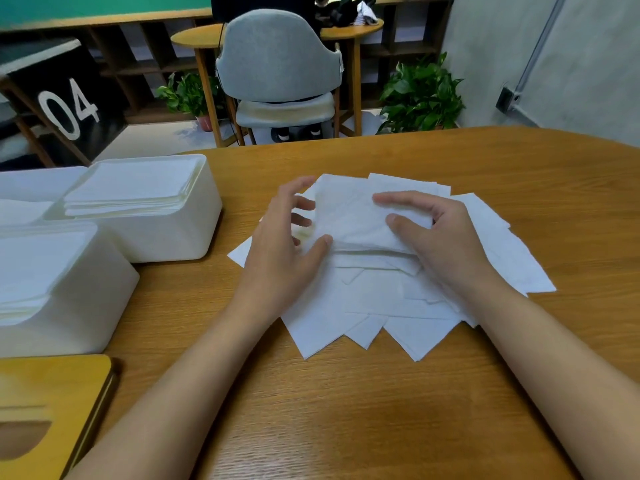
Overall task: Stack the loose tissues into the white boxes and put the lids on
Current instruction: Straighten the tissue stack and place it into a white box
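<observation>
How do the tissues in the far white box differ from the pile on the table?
The far box's tissues sit squared in one neat stack; the pile is fanned out, corners pointing many ways. The far box's tissues are untouched; the left hand and right hand hold a bundle atop the pile. Both are white sheets.

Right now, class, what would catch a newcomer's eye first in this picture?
At the middle of the table, the left hand and right hand hold a small tissue stack over a fanned pile of loose tissues. At left stand open white boxes already holding tissues, a wooden lid nearest the camera.
</observation>
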